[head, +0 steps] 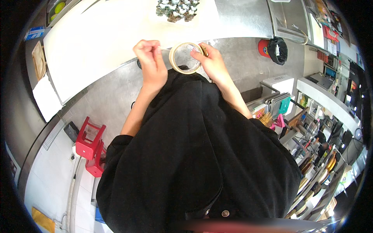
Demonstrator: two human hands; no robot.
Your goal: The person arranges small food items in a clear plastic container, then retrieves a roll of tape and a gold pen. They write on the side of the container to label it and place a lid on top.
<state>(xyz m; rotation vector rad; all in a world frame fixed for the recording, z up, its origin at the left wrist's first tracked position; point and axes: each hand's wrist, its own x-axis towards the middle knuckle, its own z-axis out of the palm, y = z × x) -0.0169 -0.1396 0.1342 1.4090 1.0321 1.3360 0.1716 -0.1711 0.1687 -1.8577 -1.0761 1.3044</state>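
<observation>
My right hand (212,61) grips a roll of pale masking tape (172,58) by its right side, with the thumb over the rim. A small brass-coloured piece shows by its fingers. My left hand (151,62) is to the left of the roll, its thumb and forefinger pinched on the thin end of the tape, which runs back to the roll. Both hands are in front of my black top, near the edge of a white work surface (102,38). Farther back on that surface stands a cluster of small dark and white items (177,10), too unclear to name.
A steel sink (287,19) is at the back right, with a black-lined bin (277,51) and red bucket (263,48) below. Red plastic stools (90,139) stand at the left. Shelving with trays (276,104) is at the right; a partly hidden person (322,145) is far off.
</observation>
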